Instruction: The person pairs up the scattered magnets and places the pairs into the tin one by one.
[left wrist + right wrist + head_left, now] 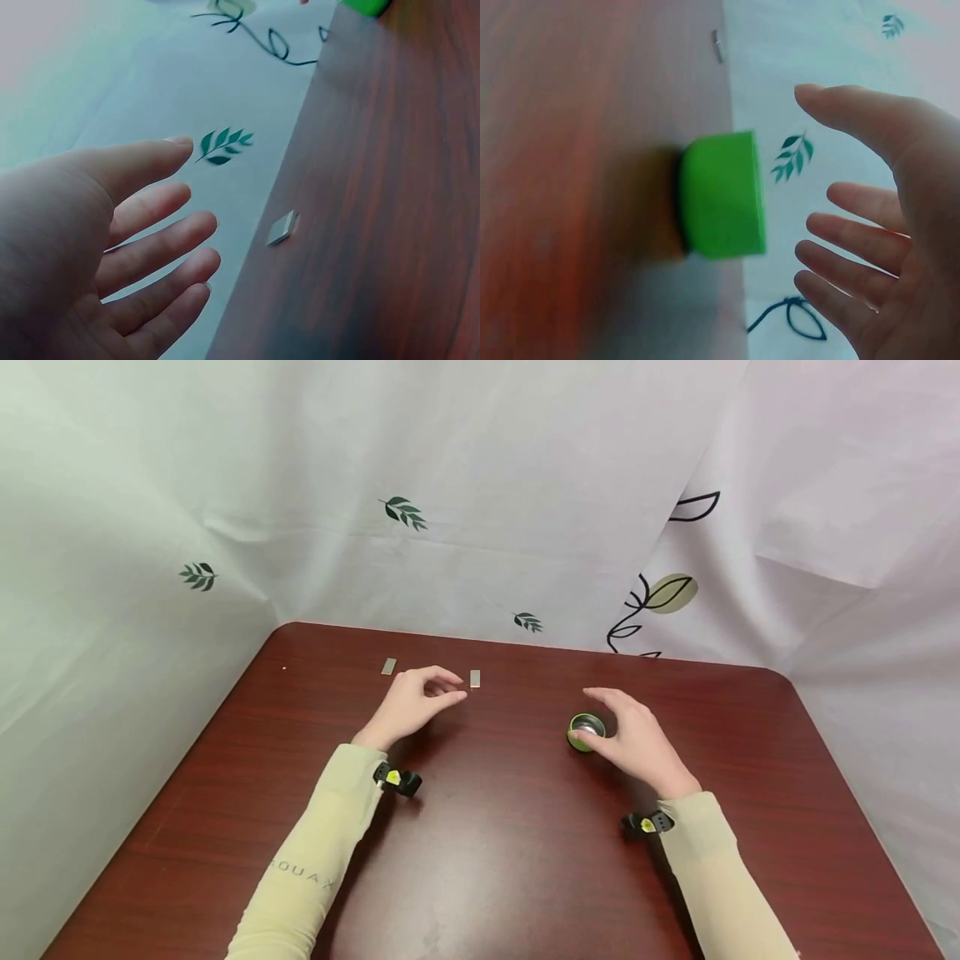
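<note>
My right hand (637, 741) hovers at a small green round tin (576, 743), its thumb overlapping the rim in the head view. The tin stands upright with its silvery inside facing up. In the right wrist view the green side of the tin (724, 195) shows whole, a gap apart from the spread thumb and fingers. My left hand (408, 703) is above the table with thumb and fingers loosely bent and nothing between them. Just beyond its fingertips lies a small flat grey rectangular piece (475, 678), also seen as a thin grey block (283, 227) in the left wrist view.
A second grey rectangular piece (388, 666) lies farther left, behind the left hand. Everything rests on a dark red-brown wooden table (480, 860). White cloth (465, 568) with leaf prints hangs along the back and sides. Each wrist wears a black strap camera.
</note>
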The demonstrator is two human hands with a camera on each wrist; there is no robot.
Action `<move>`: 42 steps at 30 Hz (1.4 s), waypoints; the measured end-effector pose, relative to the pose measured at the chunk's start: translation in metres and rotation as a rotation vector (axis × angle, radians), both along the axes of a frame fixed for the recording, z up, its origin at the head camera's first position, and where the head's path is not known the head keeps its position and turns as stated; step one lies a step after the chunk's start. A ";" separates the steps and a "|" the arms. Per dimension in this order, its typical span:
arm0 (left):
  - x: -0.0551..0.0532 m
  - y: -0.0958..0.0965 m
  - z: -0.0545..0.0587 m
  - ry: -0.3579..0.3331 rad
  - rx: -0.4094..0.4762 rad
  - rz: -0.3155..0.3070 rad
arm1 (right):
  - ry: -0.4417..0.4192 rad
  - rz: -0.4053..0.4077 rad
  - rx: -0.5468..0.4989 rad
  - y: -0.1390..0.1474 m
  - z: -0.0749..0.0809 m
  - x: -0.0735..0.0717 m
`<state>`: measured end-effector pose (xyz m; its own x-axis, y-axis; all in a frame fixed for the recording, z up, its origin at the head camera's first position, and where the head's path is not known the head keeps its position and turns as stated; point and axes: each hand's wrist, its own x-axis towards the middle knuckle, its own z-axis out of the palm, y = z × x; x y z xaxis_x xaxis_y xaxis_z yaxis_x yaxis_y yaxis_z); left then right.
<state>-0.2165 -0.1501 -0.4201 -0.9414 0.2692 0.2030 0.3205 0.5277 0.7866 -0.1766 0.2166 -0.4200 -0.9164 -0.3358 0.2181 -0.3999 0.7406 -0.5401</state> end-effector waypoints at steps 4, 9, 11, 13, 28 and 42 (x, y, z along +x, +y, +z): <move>0.000 -0.015 0.004 -0.001 -0.014 0.028 | 0.007 0.019 -0.017 -0.012 0.005 -0.005; 0.000 -0.030 0.011 0.008 -0.039 0.064 | 0.007 0.040 -0.056 -0.029 0.011 -0.010; -0.001 -0.035 0.014 0.012 -0.055 0.075 | 0.008 0.045 -0.067 -0.035 0.012 -0.012; -0.001 -0.041 0.017 0.015 -0.078 0.085 | 0.011 0.049 -0.072 -0.041 0.014 -0.015; -0.023 -0.086 0.031 -0.002 -0.194 0.156 | 0.007 0.112 -0.135 -0.091 0.023 -0.048; -0.056 -0.103 0.034 -0.033 -0.213 0.168 | -0.115 0.097 -0.147 -0.130 0.019 -0.091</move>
<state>-0.2729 -0.2528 -0.3860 -0.9816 0.1424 0.1270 0.1908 0.7259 0.6608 -0.2678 0.0868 -0.4012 -0.9030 -0.3958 0.1669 -0.3948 0.6116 -0.6856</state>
